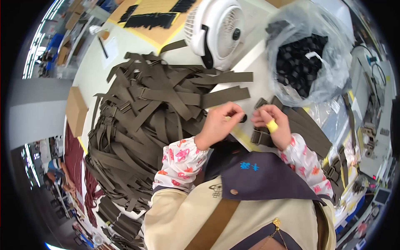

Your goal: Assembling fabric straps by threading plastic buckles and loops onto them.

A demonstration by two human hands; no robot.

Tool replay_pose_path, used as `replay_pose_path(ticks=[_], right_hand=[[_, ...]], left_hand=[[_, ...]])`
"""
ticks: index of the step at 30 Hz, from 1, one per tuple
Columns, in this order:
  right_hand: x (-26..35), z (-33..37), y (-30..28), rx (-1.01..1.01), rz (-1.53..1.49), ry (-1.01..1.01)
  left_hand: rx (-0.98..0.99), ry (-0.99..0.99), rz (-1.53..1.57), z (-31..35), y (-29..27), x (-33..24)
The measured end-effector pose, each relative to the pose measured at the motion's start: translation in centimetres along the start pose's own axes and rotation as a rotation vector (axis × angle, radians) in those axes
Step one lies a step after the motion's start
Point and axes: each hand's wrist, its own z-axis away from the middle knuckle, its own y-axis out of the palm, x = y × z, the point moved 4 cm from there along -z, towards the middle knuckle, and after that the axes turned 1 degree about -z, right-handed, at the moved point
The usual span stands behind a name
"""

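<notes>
My left hand [221,123] is closed in a pinch, with a small black piece [243,118] at its fingertips. Just right of it, my right hand [275,123] has its fingers curled together; whatever they hold is hidden. A strip of yellow tape [272,126] wraps one of its fingers. Beside the right hand lie olive webbing straps [306,129] with a dark metal buckle [260,103] and another buckle [257,137]. A big heap of olive straps [154,104], some with buckles, spreads to the left of my left hand.
A clear plastic bag [337,77] full of small black pieces [300,62] stands at the far right. The white fan [225,33] is at the back of the white table [89,66]. Toward the left edge are a cardboard box [76,110] and dark red straps [73,156].
</notes>
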Motion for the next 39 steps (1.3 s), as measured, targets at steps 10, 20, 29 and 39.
replay_pose_path(ticks=[10, 20, 29, 39], right_hand=[[-1.4, -1.3, 4.0, 0.184, 1.102, -0.854], [0.0, -1.9, 2.5, 0.284, 0.138, 0.04], [1.8, -0.1, 3.0, 0.258, -0.024, 0.135], [-1.6, 1.8, 0.7, 0.409, 0.228, 0.21]], left_hand=[[-0.324, -0.029, 0.085, 0.8, 1.5, 6.1], [0.008, -0.168, 0.323, 1.1, -0.9, 0.7], [0.048, -0.186, 0.276, 1.4, 0.1, -1.4], [0.129, 0.332, -1.32, 2.6, -10.9, 0.6]])
